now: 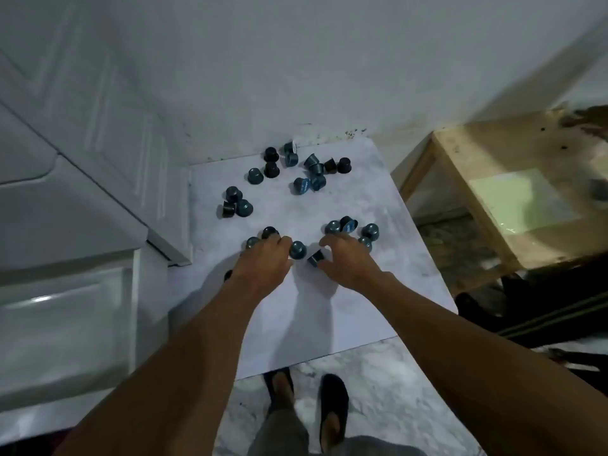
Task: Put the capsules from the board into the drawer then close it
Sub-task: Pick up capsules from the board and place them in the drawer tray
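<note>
Two bare forearms are reaching forward and down across the white board (329,307), which is lying on the marbled floor (394,390) against the wall (329,77), and I am watching both hands working at its middle. Dark blue and black capsules (255,176) are sitting scattered over the far half of the board, some upright and some on their sides, in loose clusters near the wall, at the left edge and just beyond the fingers. My left hand (263,258) is hovering palm down with its knuckles raised and its fingers curling over two capsules at its tips; those tips are hiding from my camera, so I cannot tell whether it is gripping anything. An upright capsule (297,250) is standing between the two hands, just beside the left thumb. My right hand (345,261) is arching with its fingers spread and loosely bent, holding nothing that I can see, while its thumb is touching a tipped capsule (316,257) lying on its side. Its longer fingers are stretching toward the cluster on the right. A white cabinet (65,291) is standing at the board's left; I cannot make out the drawer's state. A wooden table (477,192) is standing at the right, and sandalled feet (334,403) are showing below.
</note>
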Demonstrator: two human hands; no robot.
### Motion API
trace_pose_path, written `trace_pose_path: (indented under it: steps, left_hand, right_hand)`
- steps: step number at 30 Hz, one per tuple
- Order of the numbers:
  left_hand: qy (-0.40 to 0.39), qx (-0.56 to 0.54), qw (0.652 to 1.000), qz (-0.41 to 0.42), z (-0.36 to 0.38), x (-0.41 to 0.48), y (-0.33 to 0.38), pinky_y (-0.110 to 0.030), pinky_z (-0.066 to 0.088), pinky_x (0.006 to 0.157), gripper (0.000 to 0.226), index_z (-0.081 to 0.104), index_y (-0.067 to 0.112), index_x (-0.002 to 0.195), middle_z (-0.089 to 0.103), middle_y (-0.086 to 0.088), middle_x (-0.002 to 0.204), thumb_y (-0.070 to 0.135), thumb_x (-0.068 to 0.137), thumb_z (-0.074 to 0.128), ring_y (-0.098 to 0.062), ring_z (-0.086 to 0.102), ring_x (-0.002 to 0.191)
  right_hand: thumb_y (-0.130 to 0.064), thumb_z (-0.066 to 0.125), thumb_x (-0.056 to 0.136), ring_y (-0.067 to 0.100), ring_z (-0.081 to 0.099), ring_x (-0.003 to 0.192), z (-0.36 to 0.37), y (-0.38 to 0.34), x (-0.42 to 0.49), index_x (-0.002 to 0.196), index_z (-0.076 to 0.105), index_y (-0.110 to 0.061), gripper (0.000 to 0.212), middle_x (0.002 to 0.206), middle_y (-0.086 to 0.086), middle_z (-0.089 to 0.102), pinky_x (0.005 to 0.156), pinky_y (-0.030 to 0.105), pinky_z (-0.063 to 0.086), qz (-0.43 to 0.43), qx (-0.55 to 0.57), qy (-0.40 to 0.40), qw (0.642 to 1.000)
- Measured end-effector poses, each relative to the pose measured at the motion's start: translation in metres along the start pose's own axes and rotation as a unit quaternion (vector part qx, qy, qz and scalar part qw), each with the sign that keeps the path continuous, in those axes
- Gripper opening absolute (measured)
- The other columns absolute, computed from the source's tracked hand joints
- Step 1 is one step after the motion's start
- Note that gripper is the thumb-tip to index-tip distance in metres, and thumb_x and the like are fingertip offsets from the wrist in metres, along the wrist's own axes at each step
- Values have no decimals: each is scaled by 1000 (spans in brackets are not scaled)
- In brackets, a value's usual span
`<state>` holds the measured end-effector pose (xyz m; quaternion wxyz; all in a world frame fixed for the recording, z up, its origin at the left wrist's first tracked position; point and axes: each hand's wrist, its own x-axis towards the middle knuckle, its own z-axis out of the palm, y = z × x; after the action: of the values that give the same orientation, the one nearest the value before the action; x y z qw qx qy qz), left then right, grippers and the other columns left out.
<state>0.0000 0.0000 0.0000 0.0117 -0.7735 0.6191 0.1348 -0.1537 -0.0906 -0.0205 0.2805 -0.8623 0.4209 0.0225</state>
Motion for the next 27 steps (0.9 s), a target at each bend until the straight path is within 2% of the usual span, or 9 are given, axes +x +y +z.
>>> trace_pose_path:
  steps: [3,7,11,16,19,22,27]
  left_hand:
    - [1,-8,1000,28,4,16,-3,-34,44,80,29,47,14,121,52,-4,119,25,95,51,-26,56,106]
    - [-36,-48,997,58,11,36,-8,-36,45,76,40,43,17,130,51,-5,123,24,92,54,-27,55,110]
    - [-67,-72,992,82,19,51,-12,-36,48,77,33,50,12,121,51,-9,115,24,91,56,-27,57,101]
    - [-59,-85,991,80,24,56,-11,-32,42,78,23,52,7,109,53,-10,111,19,90,56,-27,57,97]
    - [-52,-105,991,61,21,50,-10,-35,46,78,25,50,8,111,51,-11,111,18,89,58,-31,57,96]
    - [-40,-134,989,57,22,38,-10,-35,49,81,39,51,16,126,46,-10,116,18,88,57,-29,57,96]
    - [32,-173,984,-2,17,11,1,-31,49,72,26,55,14,102,35,-2,98,17,79,65,-25,54,82]
  right_hand:
    - [-28,59,86,35,60,95,9,-1,9,119,57,-15,35,123,15,53,82,43,52,2,11,3,1000]
    - [-26,55,89,30,57,85,15,1,20,107,61,-17,21,106,13,57,75,40,51,19,7,5,1000]
    - [-23,56,88,29,57,85,17,4,27,101,61,-16,16,102,9,59,75,39,51,42,21,25,999]
    - [-14,57,85,29,56,80,18,2,26,95,59,-11,10,99,10,59,71,39,51,49,44,36,997]
    - [-13,59,82,29,55,79,17,1,23,94,55,-9,14,97,11,57,68,36,49,55,51,37,997]
    - [-14,62,78,26,52,79,10,-1,17,96,50,-10,22,96,8,52,65,32,43,67,65,27,995]
    - [-14,62,74,28,55,89,0,2,5,109,54,-9,36,108,12,57,69,28,40,50,73,29,996]
